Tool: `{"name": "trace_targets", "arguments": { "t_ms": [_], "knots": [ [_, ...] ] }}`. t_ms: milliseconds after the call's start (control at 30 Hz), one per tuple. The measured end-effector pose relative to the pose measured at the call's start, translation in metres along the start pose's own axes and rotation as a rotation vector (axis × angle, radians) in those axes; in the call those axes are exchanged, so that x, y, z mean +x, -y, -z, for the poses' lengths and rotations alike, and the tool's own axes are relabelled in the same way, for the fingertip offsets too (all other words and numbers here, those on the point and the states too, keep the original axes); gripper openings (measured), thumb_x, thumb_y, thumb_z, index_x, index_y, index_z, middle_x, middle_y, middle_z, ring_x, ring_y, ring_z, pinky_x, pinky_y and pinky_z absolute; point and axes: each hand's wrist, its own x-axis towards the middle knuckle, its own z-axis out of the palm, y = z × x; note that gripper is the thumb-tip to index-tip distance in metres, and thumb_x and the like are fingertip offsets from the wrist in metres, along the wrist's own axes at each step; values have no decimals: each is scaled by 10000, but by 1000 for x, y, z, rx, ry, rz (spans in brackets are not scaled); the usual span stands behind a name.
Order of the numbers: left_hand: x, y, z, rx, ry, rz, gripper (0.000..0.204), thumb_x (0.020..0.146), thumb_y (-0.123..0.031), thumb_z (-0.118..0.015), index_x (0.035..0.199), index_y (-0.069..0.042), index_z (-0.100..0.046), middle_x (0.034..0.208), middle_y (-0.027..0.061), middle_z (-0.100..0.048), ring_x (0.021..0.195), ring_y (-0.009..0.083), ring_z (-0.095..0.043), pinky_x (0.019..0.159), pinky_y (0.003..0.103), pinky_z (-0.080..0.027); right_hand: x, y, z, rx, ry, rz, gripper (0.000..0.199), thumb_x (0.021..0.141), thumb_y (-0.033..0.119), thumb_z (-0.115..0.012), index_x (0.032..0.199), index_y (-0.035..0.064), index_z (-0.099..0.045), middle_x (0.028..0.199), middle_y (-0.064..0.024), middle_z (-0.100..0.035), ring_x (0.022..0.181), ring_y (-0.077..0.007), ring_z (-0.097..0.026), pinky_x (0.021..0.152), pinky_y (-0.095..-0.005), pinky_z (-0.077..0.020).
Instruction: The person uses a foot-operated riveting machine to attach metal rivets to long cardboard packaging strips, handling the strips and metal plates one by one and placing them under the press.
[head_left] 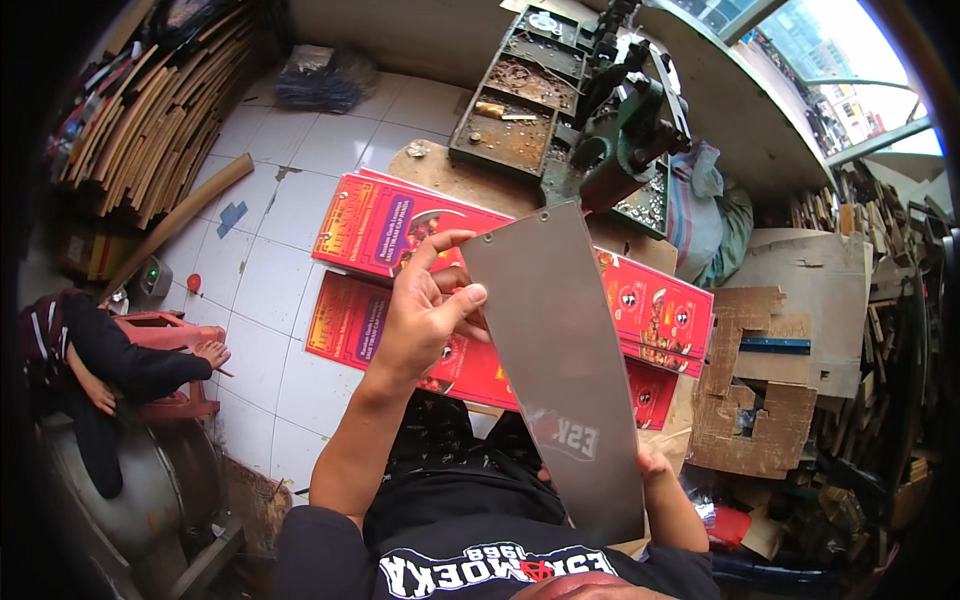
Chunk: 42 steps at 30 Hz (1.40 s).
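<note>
A long grey glossy panel point(560, 370) with small metal eyelets at its far corners stands tilted in front of me. My left hand point(420, 315) grips its left edge near the far end, thumb on the near face and some fingers behind it. Lower down, my right hand point(656, 472) holds the opposite edge; most of its fingers are hidden behind the panel. Beneath lie red printed signs point(385, 230) in two stacks, the nearer stack point(340, 315) partly covered by my left hand and the panel.
A green hand press point(620, 150) stands at the table's far side, beside a compartmented metal tray point(505, 135) of small parts. Cut cardboard point(770, 440) lies at right. Another person's bare foot point(212, 353) rests on a red stool point(190, 405) at left. Stacked boards point(150, 130) lean far left.
</note>
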Motion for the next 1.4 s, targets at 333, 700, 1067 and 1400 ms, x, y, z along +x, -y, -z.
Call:
{"name": "trace_targets", "arguments": {
  "t_ms": [333, 700, 1067, 1400],
  "knots": [
    [-30, -2, 19, -46, -16, -318, 551, 1051, -243, -514, 1519, -28, -316, 1316, 185, -562, 1218, 254, -592, 983, 373, -544, -26, 39, -41, -1167, -121, 210, 967, 632, 397, -836, 1466, 63, -479, 1465, -223, -428, 1332, -350, -445, 1091, -447, -352],
    [-56, -10, 37, -194, -124, -211, 391, 1034, -167, -526, 1324, 94, -531, 1166, 167, -686, 989, 189, -706, 843, 345, -603, 10, 66, -28, -2386, -696, 720, 839, 489, 405, -894, 1286, 274, -668, 1471, -166, -433, 1248, -370, -463, 1041, -519, -339],
    [-85, 17, 93, 704, -763, -570, 374, 955, -54, -573, 1317, 20, -518, 1333, 143, -517, 1284, 264, -483, 1089, 436, -379, 139, 99, -3, -2251, -497, 668, 772, 605, 592, -836, 1295, 293, -665, 1461, -144, -466, 1322, -371, -422, 1108, -555, -305],
    [-86, 25, 143, 1023, -665, -131, 409, 937, -86, -654, 1322, 25, -571, 936, 149, -706, 762, 187, -681, 660, 320, -534, 140, 162, 74, -1764, -1089, 716, 165, 881, 238, -686, 969, 130, -773, 957, -81, -699, 971, -288, -658, 855, -415, -516]
  ]
}}
